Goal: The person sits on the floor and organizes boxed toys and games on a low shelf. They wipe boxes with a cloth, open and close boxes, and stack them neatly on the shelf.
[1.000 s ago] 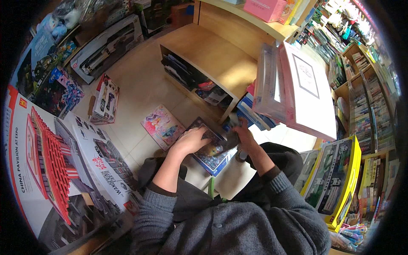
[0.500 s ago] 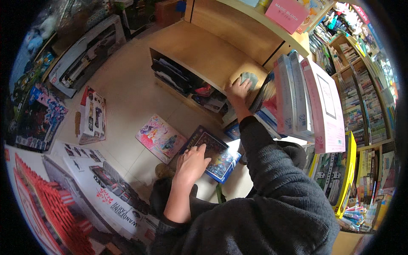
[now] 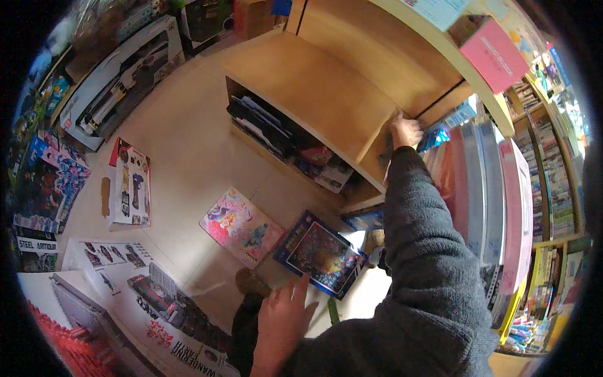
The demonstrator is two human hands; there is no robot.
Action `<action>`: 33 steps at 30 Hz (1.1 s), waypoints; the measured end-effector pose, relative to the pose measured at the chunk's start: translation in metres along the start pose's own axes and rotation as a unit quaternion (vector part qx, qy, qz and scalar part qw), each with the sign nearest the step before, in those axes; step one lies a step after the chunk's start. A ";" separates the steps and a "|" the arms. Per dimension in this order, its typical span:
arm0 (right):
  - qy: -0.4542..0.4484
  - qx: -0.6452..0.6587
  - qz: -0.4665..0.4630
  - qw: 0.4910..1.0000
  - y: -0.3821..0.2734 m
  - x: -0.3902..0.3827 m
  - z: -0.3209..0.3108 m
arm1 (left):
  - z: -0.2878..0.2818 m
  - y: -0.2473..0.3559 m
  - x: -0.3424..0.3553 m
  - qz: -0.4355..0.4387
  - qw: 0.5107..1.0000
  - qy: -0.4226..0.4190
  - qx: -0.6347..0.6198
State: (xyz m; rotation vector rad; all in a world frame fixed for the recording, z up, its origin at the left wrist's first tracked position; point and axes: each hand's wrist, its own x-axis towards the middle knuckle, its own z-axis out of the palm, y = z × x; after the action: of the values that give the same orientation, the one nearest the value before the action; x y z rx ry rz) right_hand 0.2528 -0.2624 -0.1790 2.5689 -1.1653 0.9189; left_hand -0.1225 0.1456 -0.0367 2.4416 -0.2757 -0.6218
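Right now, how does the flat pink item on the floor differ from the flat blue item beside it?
The flat pink item has a light, mostly pink picture, while the flat blue item has a darker one. A pale line frames the blue item's picture; the pink item shows no such frame. The blue item is nearer the left hand; the pink item lies farther left. Both are rectangular, lying picture side up.

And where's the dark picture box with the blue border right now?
The dark picture box lies on the floor, just right of centre in the head view's lower half, beside the flat pink picture and near the left hand.
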 end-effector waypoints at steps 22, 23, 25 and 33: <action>-0.209 0.145 -0.300 0.920 -0.340 -0.018 0.005 | -0.021 -0.041 0.060 -0.147 0.947 0.056 -0.279; -0.213 0.156 -0.331 0.906 -0.360 -0.016 0.007 | -0.026 -0.043 0.060 -0.138 0.934 0.124 -0.306; -0.223 0.165 -0.393 0.877 -0.399 -0.009 0.013 | -0.036 -0.048 0.063 -0.116 0.890 0.262 -0.355; -0.218 0.297 -0.518 0.772 -0.439 0.003 0.017 | -0.039 -0.060 0.060 -0.196 0.847 0.202 -0.451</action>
State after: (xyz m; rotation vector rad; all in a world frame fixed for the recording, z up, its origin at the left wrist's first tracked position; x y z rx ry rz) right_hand 0.5821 0.0276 -0.1509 3.2635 0.7391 0.4115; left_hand -0.0478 0.1930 -0.0668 1.6219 0.5894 -0.2683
